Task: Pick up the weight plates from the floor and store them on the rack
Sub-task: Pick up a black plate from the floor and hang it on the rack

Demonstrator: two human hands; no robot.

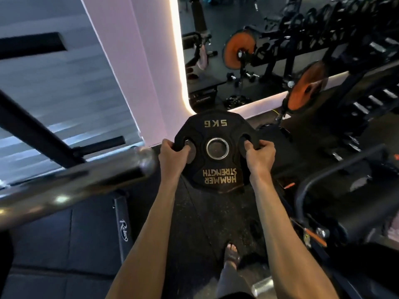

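I held the black weight plate [216, 152] out in front of me with both arms stretched, clear of the floor [216, 214]. My left hand [172, 155] was closed over the plate's left edge, thumb hooked into the left grip slot. My right hand [258, 155] was closed over the right edge, thumb in the right slot. The plate faced me tilted, its lettering upside down: "5KG" at the far edge, "HAMMER STRENGTH" at the near edge, a metal-ringed hole between my hands.

Just left of my left hand, the rounded end of a thick chrome bar [82, 180] reached almost to my wrist; I could not tell whether it touched. Beyond it a black angled frame tube [36, 134] ran up to the left. Under my left forearm lay a grey base beam [123, 229] with script lettering.

Right of my right hand stood a dark padded machine [345, 190], close to my forearm. Beyond the plate's far edge rose a pale wall [138, 72] and a lit mirror edge [179, 61]. Farther right hung an orange plate [306, 87] on a peg, with a rack of dumbbells [367, 100] past it.

Below my arms, a strip of speckled floor lay open between the beam and the machine, my sandalled foot [232, 254] on it.
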